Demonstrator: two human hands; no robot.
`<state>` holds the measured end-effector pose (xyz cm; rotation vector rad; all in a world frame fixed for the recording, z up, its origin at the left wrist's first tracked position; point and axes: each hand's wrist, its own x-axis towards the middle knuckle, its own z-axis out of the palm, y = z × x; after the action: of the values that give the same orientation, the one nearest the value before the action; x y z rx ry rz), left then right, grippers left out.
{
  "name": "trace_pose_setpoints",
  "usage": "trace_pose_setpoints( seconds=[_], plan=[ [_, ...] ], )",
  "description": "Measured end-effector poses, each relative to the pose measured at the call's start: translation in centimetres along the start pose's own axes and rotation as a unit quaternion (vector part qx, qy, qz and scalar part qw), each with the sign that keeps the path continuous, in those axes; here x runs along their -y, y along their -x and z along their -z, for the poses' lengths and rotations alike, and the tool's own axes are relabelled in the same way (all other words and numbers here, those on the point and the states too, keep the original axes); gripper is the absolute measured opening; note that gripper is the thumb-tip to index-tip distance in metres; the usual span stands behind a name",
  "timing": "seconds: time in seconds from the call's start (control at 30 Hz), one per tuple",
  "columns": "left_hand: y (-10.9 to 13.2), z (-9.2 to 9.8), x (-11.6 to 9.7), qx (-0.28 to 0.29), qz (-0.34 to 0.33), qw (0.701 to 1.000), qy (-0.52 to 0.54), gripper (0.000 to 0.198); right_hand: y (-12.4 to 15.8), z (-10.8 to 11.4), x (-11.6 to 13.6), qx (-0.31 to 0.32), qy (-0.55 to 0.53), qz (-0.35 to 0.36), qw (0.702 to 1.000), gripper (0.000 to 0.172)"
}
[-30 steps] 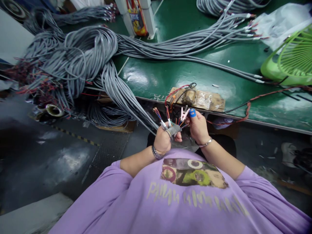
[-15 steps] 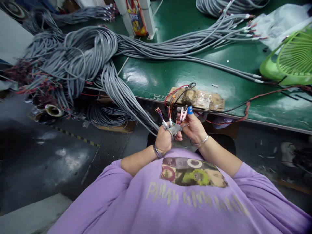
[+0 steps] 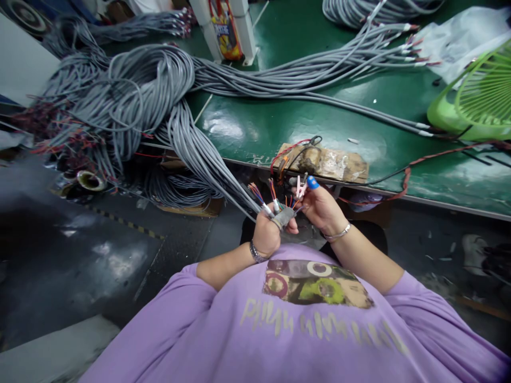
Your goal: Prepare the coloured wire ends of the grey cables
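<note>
Left hand (image 3: 266, 234) closed round grey cable ends (image 3: 266, 209), coloured wires (image 3: 255, 191) splayed, just on the near side of the taped board (image 3: 351, 166). Right hand (image 3: 322, 211), blue thumb cover (image 3: 313, 182), also near side of board; thumb and fingers drawn close at pink clip (image 3: 301, 189), gripped or not: cannot tell. Left of board: large cable heap (image 3: 147, 90). Beyond board: long cable bundle (image 3: 271, 80) on green bench (image 3: 255, 125). Right of board: green fan (image 3: 455, 114).

Coloured wire tips (image 3: 255, 190) above the left hand (image 3: 266, 234) were too small for us to count.
Whether the right hand (image 3: 322, 211) pinched any, we couldn't tell; the green fan (image 3: 485, 93) ran off the right edge, a grey cable coil (image 3: 377, 15) off the top.
</note>
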<state>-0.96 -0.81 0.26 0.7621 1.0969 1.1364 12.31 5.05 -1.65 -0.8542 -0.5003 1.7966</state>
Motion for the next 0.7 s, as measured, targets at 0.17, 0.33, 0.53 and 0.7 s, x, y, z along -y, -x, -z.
trace_pose_setpoints(
  seconds=[0.17,0.33,0.53,0.7],
  plan=[
    [-0.4,-0.5,0.1,0.007,-0.022,1.000,-0.003,0.032,-0.1,0.0,-0.3,0.002,-0.013,0.019,1.000,0.048],
    [-0.8,-0.8,0.3,-0.006,-0.023,1.000,0.002,0.033,-0.6,-0.5,-0.3,-0.014,-0.050,-0.034,0.998,0.050],
    [-1.0,-0.9,0.6,-0.008,-0.024,1.000,-0.002,0.031,-0.9,-1.0,-0.5,-0.026,-0.070,-0.031,0.997,0.043],
    [-0.9,-0.8,0.8,-0.012,-0.018,1.000,-0.019,0.032,-0.9,-1.6,-0.5,-0.051,-0.111,-0.011,0.992,0.040]
  ],
)
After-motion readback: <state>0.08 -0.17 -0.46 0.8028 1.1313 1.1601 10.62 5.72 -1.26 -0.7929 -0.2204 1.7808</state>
